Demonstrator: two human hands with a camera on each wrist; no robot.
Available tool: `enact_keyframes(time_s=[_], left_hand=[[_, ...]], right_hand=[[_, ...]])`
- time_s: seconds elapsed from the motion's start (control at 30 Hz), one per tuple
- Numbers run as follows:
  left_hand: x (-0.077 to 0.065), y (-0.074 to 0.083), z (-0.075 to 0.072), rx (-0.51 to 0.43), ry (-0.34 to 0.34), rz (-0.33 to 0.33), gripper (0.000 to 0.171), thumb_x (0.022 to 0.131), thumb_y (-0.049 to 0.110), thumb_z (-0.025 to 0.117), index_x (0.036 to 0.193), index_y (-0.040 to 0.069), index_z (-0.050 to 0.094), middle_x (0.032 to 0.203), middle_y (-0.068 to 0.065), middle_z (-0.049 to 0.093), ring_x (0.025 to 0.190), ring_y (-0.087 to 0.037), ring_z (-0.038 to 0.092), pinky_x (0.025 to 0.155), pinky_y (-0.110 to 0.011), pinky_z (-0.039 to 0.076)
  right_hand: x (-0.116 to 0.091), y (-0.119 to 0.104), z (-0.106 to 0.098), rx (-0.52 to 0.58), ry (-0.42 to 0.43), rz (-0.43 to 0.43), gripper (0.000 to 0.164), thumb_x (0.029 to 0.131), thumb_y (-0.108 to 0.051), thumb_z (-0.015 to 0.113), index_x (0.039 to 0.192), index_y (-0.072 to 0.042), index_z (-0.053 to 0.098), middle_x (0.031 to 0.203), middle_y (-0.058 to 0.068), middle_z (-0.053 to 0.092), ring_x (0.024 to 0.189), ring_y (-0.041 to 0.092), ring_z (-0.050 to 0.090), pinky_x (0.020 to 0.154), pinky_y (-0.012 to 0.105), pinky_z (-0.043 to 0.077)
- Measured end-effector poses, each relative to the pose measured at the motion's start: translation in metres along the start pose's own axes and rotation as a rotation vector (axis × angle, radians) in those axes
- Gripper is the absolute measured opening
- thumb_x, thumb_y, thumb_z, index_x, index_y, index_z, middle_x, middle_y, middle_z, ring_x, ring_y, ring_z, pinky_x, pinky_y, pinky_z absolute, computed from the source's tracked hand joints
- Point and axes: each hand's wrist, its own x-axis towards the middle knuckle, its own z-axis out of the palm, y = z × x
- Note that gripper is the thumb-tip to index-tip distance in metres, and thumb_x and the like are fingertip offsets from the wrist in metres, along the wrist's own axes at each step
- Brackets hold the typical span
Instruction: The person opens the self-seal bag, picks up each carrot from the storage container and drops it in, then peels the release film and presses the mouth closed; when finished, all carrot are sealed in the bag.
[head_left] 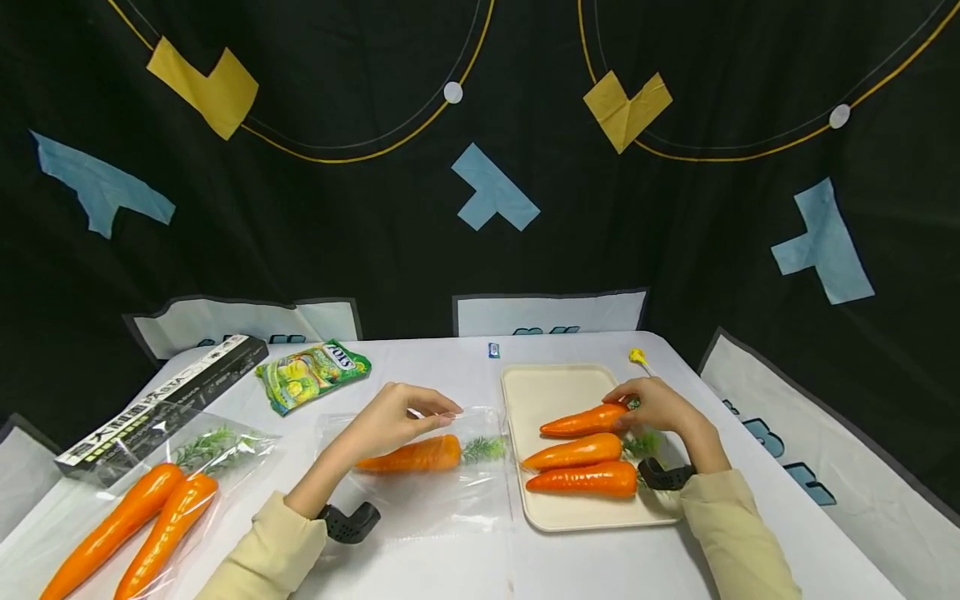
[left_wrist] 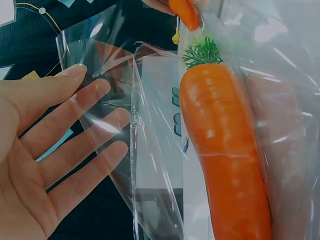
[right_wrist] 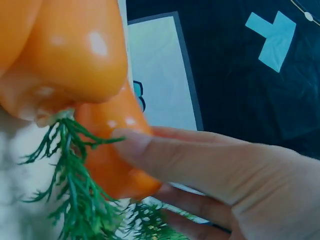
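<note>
In the head view, the left hand [head_left: 397, 412] is hovering over the far edge of a clear bag [head_left: 465, 504] on the white table [head_left: 427, 362], its fingers extended and clasping nothing; a carrot [head_left: 420, 455] is lying beneath the film, its greens pointing toward a cream tray [head_left: 551, 385]; the right hand [head_left: 654, 408] is gripping the far carrot [head_left: 576, 422] by its leafy end over the tray, while the middle carrot [head_left: 573, 452] and the near carrot [head_left: 583, 480] are resting beside it in the tray; at the left, two bagged carrots [head_left: 118, 527] are lying in another clear bag, near a long black box [head_left: 168, 408] and a green packet [head_left: 311, 375]; behind the tray, a small blue packet [head_left: 493, 350] and a yellow-tipped item [head_left: 637, 356] are sitting toward the far edge. In the left wrist view, the left hand is spreading its thumb and fingers at the shiny bag edge, some fingers showing through the film; the bagged carrot is filling the centre, its greens uppermost. In the right wrist view, the right hand is pressing its thumb on the far carrot's broad end, its other fingers passing behind; another carrot is partly covering the view, its green leaves [right_wrist: 75, 185] hanging in front.
</note>
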Motion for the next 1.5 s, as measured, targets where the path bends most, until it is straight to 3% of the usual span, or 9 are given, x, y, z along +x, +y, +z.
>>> enact_keyframes(time_s=[0.23,0.67,1.4,1.5], left_hand=[[0.002,0.001,0.001,0.007,0.027,-0.019,0.015,0.091,0.022,0.068,0.105,0.019,0.075,0.099,0.008,0.072,0.09,-0.009,0.066,0.076,-0.027,0.055],[0.003,0.002,0.0,0.017,0.035,-0.027,0.016,0.092,0.022,0.067,0.105,0.019,0.075,0.099,0.007,0.072,0.091,-0.01,0.066,0.078,-0.029,0.055],[0.002,0.001,0.002,0.019,0.023,-0.016,0.017,0.093,0.023,0.066,0.106,0.018,0.074,0.099,0.007,0.072,0.089,-0.01,0.066,0.079,-0.029,0.054],[0.002,0.001,0.003,0.023,0.024,-0.015,0.017,0.093,0.023,0.066,0.106,0.018,0.075,0.099,0.007,0.072,0.089,-0.01,0.066,0.079,-0.029,0.054]], right_hand=[[0.0,-0.003,-0.008,-0.037,0.12,-0.078,0.029,0.079,-0.009,0.079,0.106,-0.002,0.072,0.1,0.008,0.07,0.087,0.024,0.061,0.08,0.047,0.052],[-0.003,-0.031,-0.019,-0.049,0.185,-0.13,0.028,0.079,-0.008,0.079,0.105,-0.003,0.072,0.096,0.006,0.067,0.085,0.023,0.061,0.075,0.042,0.053],[-0.007,-0.079,-0.013,-0.075,0.075,-0.229,0.029,0.08,-0.015,0.079,0.106,-0.004,0.07,0.096,0.002,0.068,0.086,0.02,0.061,0.076,0.04,0.053],[-0.007,-0.086,-0.009,-0.07,0.058,-0.225,0.03,0.081,-0.017,0.079,0.107,-0.005,0.07,0.095,0.0,0.066,0.083,0.018,0.059,0.074,0.035,0.053]])
